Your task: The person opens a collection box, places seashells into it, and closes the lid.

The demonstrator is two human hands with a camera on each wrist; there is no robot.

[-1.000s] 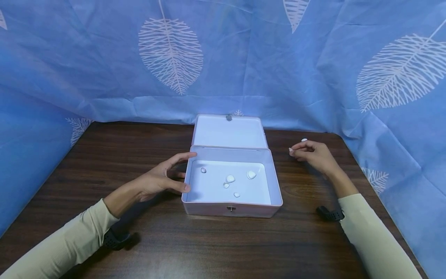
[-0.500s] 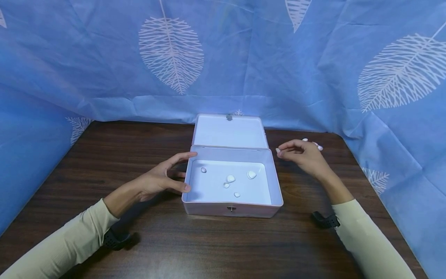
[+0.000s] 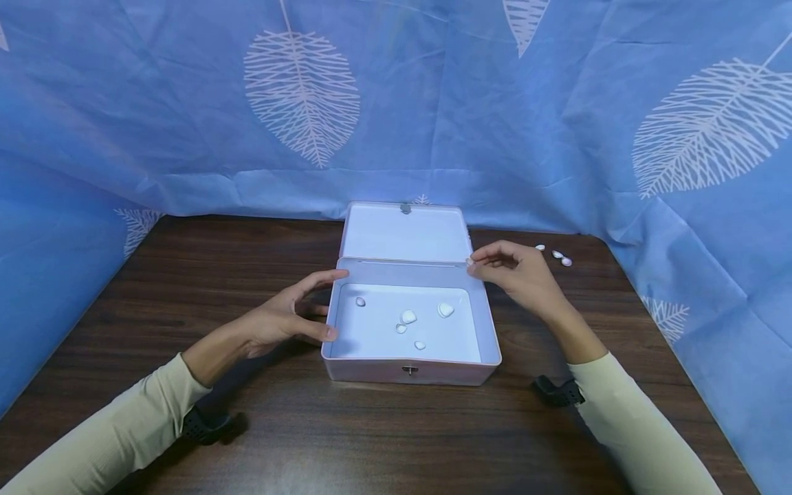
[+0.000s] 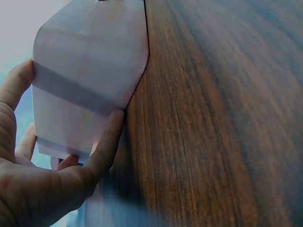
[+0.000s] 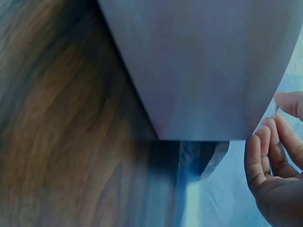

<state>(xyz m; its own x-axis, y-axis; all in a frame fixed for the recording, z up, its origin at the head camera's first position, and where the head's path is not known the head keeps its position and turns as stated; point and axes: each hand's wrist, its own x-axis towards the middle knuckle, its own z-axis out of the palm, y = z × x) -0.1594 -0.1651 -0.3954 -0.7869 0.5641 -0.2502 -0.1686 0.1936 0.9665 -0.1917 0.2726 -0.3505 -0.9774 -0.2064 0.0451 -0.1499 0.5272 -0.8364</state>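
Note:
A pale metal box (image 3: pixel 411 372) stands on the wooden table with its lid (image 3: pixel 405 232) tipped back. Several white shells, such as this shell (image 3: pixel 445 310), lie scattered on its floor. My left hand (image 3: pixel 281 320) rests against the box's left side, fingers spread, thumb and forefinger at the rim; the left wrist view shows the fingertips (image 4: pixel 116 117) touching the wall. At the box's back right corner, my right hand (image 3: pixel 516 275) pinches a small seashell (image 3: pixel 469 261) between thumb and forefinger. Fingers mostly hide that shell.
Several more shells (image 3: pixel 557 254) lie on the dark table (image 3: pixel 396 440) at the back right, beyond my right hand. A blue cloth (image 3: pixel 433 103) with white leaf prints hangs behind and along both sides. A small clasp (image 3: pixel 410 370) sits on the box front.
My right hand has moved left from the back right of the table to the box's right rim, carrying the pinched seashell. The left hand and box have stayed put.

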